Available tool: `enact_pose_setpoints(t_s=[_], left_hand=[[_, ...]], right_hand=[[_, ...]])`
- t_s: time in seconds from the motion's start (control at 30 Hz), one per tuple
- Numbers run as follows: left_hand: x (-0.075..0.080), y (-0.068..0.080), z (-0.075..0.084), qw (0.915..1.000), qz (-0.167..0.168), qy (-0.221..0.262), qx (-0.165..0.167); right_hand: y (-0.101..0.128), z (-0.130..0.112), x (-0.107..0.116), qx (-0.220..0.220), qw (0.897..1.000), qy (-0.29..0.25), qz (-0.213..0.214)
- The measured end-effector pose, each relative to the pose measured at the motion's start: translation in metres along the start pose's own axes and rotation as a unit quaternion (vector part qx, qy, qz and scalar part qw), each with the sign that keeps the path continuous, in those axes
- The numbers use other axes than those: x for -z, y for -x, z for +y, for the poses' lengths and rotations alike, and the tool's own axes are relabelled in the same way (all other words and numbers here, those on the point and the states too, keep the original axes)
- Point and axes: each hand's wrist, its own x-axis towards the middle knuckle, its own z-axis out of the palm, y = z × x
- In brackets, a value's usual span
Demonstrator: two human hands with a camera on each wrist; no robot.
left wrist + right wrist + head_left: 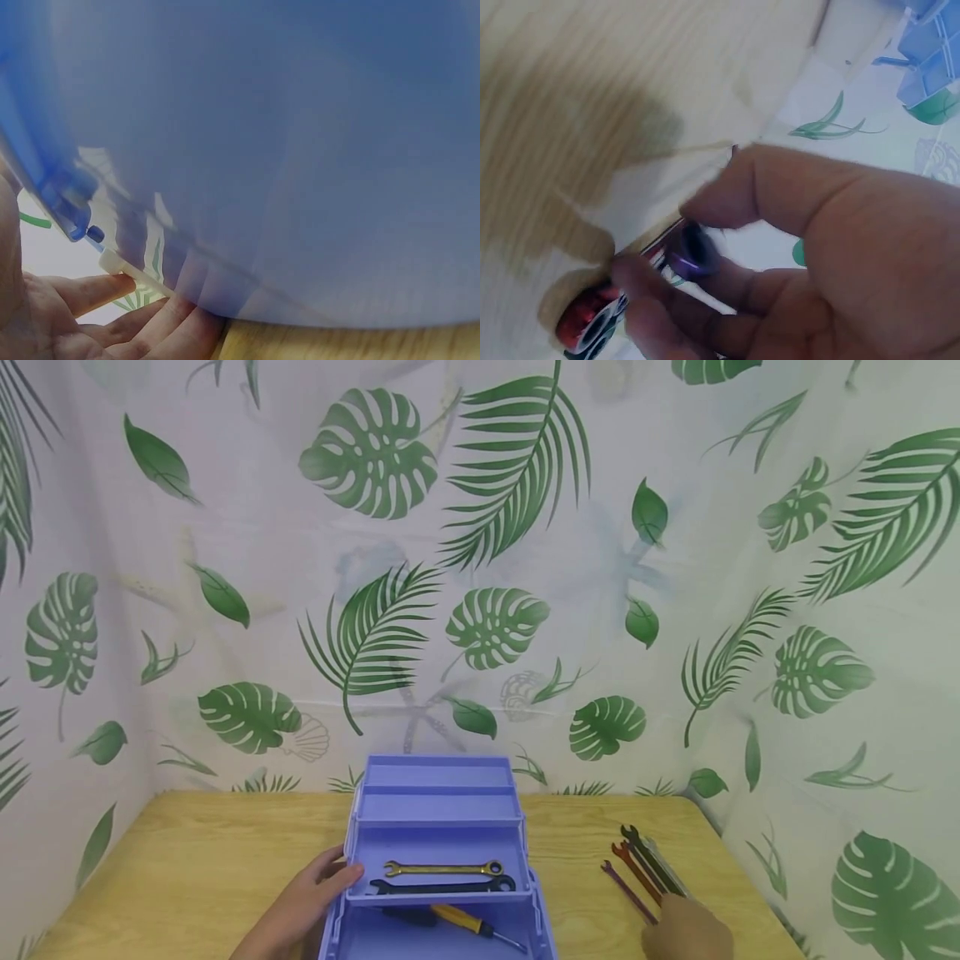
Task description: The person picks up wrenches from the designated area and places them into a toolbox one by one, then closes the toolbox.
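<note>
Fingers of the left hand point(303, 900) lie fairly straight against the left wall of the open blue toolbox point(438, 827), near-centre on the table point(187, 852); right hand point(686, 931), partly cut off, curls round the near ends of the wrenches point(641, 872), blurred

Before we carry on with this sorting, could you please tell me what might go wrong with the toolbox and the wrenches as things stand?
1. The right hand reaches the near ends of the row of coloured slim metal wrenches, which lie close together; it may well drag a neighbour along.
2. The open blue plastic tiered toolbox is steadied only by the left hand at its side; it could slide on the light wooden table.
</note>
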Motion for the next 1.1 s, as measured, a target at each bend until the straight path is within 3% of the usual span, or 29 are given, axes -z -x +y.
enact_pose_setpoints(t_s=[0.17,0.4,0.7,1.1], left_hand=[[0.001,0.001,0.001,1.0,0.007,-0.007,0.0],[-0.001,0.002,0.001,0.9999,0.008,0.008,0.005],[-0.004,0.004,-0.001,0.9996,0.018,0.018,-0.015],[-0.005,0.004,-0.001,0.9997,0.023,0.009,0.001]], right_hand=[[0.0,-0.013,0.004,0.031,0.998,-0.037,0.045],[-0.006,-0.019,-0.001,0.055,0.992,-0.095,0.069],[-0.014,-0.025,-0.004,0.046,0.994,-0.066,0.072],[-0.021,-0.025,-0.008,0.082,0.991,-0.048,0.093]])
